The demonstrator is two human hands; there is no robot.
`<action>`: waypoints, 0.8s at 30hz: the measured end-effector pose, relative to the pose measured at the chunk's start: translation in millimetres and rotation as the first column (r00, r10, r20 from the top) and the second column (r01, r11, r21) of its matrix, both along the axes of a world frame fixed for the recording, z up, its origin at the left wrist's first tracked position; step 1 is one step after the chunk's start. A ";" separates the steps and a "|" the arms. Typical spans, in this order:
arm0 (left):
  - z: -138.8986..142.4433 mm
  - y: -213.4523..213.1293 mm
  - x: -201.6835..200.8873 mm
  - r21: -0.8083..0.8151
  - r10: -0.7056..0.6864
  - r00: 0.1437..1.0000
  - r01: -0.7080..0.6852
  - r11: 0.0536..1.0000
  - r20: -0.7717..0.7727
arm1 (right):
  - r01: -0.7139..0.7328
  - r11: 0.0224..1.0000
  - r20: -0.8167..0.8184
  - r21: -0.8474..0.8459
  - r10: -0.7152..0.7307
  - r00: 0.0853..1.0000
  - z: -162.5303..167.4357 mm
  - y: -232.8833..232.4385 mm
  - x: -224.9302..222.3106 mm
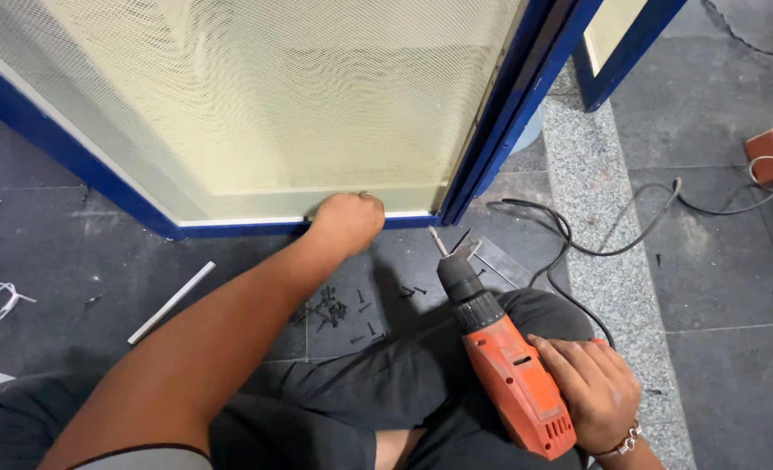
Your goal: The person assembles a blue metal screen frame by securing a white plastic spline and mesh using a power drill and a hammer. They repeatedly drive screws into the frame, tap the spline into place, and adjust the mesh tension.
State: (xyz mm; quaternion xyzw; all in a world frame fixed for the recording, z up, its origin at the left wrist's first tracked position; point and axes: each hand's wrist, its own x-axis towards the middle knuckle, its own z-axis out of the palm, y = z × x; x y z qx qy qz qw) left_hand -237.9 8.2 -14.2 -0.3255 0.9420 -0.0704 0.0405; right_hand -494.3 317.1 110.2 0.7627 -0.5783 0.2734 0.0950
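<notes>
Right hand (594, 390), lower right of frame, grips a heavy, rigid orange drill (508, 374) by its handle; left hand (347, 222), centre, presses closed against the frame (256, 228).

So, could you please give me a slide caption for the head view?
Left hand presses a blue-framed mesh panel while right hand grips an orange drill above scattered black screws.

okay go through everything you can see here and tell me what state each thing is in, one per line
Left hand: closed, pressed on the frame's bottom edge.
Right hand: gripping the drill handle.
Orange corded drill: held, bit pointing up toward the frame, not touching it.
Blue mesh door frame: standing on the floor.
Black screws: loose, scattered on the floor.
White strip: lying flat on the floor.
</notes>
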 end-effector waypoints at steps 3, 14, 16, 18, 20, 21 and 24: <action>2.7 7.5 -1.3 0.090 0.189 0.972 -0.178 0.980 -0.138 | 0.009 1.000 0.003 -0.001 -0.009 1.000 0.7 0.0 1.3; 5.5 41.8 -14.6 0.637 0.814 0.321 -0.509 0.579 -0.484 | 0.040 0.999 -0.017 -0.023 -0.040 0.999 -2.3 0.4 3.1; 8.7 45.3 -6.1 0.647 0.804 0.337 -0.478 0.595 -0.490 | 0.051 0.998 -0.010 -0.021 -0.051 0.999 -3.4 0.4 2.8; 13.5 47.3 2.9 0.646 0.797 0.351 -0.467 0.604 -0.491 | 0.055 0.998 -0.008 -0.024 -0.055 0.998 -4.6 0.4 2.8; 18.9 48.2 14.7 0.631 0.795 0.364 -0.484 0.607 -0.486 | 0.046 0.998 -0.004 -0.037 -0.046 0.999 -5.6 0.2 3.2; 20.7 50.6 19.6 0.600 0.758 0.388 -0.464 0.652 -0.524 | 0.051 0.998 -0.009 -0.024 -0.051 0.999 -5.9 0.3 3.6; 23.5 51.7 24.8 0.487 0.633 0.494 -0.404 0.774 -0.596 | 0.063 0.998 -0.020 -0.008 -0.063 0.998 -6.0 0.4 4.9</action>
